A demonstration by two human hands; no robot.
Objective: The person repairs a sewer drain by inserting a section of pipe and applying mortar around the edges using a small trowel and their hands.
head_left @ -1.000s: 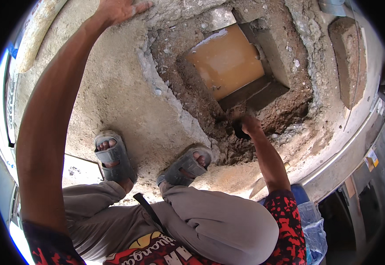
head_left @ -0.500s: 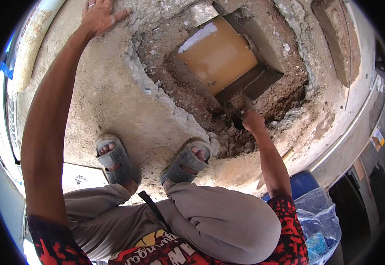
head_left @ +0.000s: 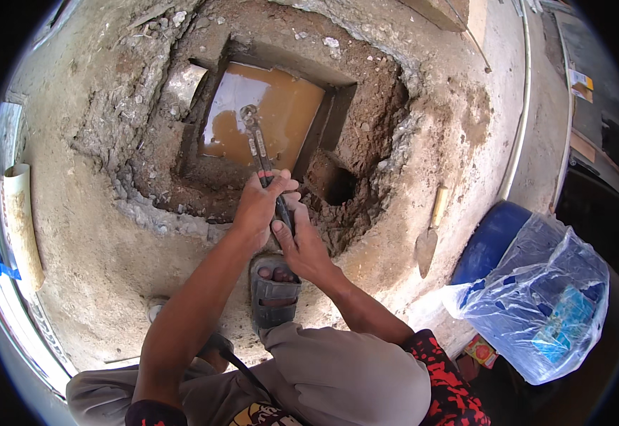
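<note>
Both my hands hold a pair of long pincers (head_left: 255,135), with a rounded, muddy head and dark handles, over a square pit. My left hand (head_left: 256,206) grips it farther up; my right hand (head_left: 301,245) is closed around the lower handle end. Below the pincers' head, brown muddy water (head_left: 281,106) covers the pit's floor. The pit has smooth grey walls (head_left: 334,117). A dark round hole (head_left: 340,186) opens in the soil at its near right corner, just beyond my right hand.
Broken concrete and loose soil (head_left: 384,92) ring the pit. A trowel (head_left: 426,245) lies on the floor at right, near a blue drum (head_left: 494,238) and clear plastic sheeting (head_left: 536,298). A pale pipe piece (head_left: 22,227) stands at far left. My sandalled foot (head_left: 275,291) is close to the pit.
My left hand has left the concrete floor and my right hand has come up from the hole; both now hold the pincers. The view has shifted, bringing the trowel into fuller sight.
</note>
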